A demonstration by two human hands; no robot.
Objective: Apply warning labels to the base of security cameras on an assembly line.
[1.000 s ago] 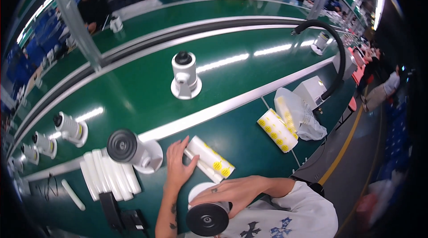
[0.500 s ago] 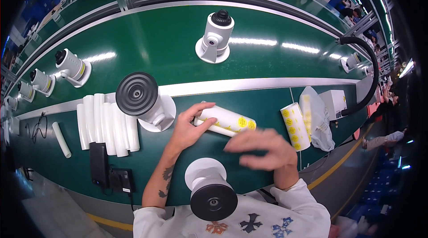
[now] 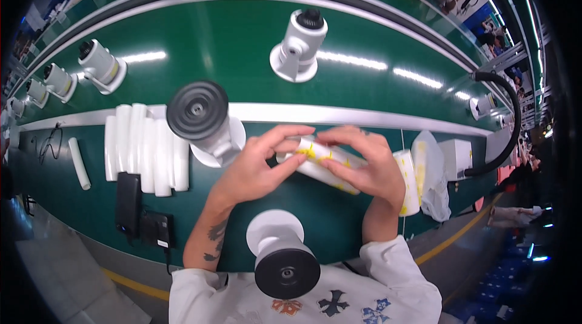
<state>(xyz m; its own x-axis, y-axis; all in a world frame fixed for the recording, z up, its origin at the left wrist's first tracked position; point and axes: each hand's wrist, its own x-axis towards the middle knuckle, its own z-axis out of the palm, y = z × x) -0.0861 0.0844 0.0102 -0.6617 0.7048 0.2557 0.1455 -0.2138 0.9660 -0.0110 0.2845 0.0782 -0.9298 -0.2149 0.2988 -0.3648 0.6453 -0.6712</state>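
A white roll of yellow-printed labels (image 3: 321,173) lies slantwise above the green table, between my two hands. My left hand (image 3: 257,166) grips its left end, thumb on the near side and fingers over the top. On the right part, my right hand (image 3: 371,163) closes its thumb and fingers around the upper face; the fingertips are partly blurred. Below the roll stands a white device with a black disc (image 3: 287,272), close to my chest. Another white device with a ribbed black disc (image 3: 197,111) stands just beyond my left forearm.
White tubes (image 3: 148,154) lie in a row at the left, near a black box-shaped adapter (image 3: 128,202). A second yellow-printed roll (image 3: 407,181) and a clear plastic bag (image 3: 431,178) lie at the right. Similar white devices (image 3: 298,48) stand along the far green belt.
My right hand has come in from the near right and taken hold of the roll's right part. The left hand keeps its hold. The whole view has shifted slightly.
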